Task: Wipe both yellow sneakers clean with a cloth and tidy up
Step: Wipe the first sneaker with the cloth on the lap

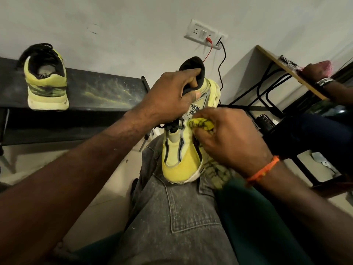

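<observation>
I see left hand (172,92) gripping sneaker (183,150) by its collar, toe down on my knee | right hand (229,138) pinches cloth (202,125) against the side, just below that hold | second sneaker (45,79) well left on bench (107,90), nearer left hand

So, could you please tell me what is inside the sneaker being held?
The left hand's fingers curl into the collar of the held sneaker, gripping it. The black lining shows; the insole and anything deeper are hidden.
</observation>
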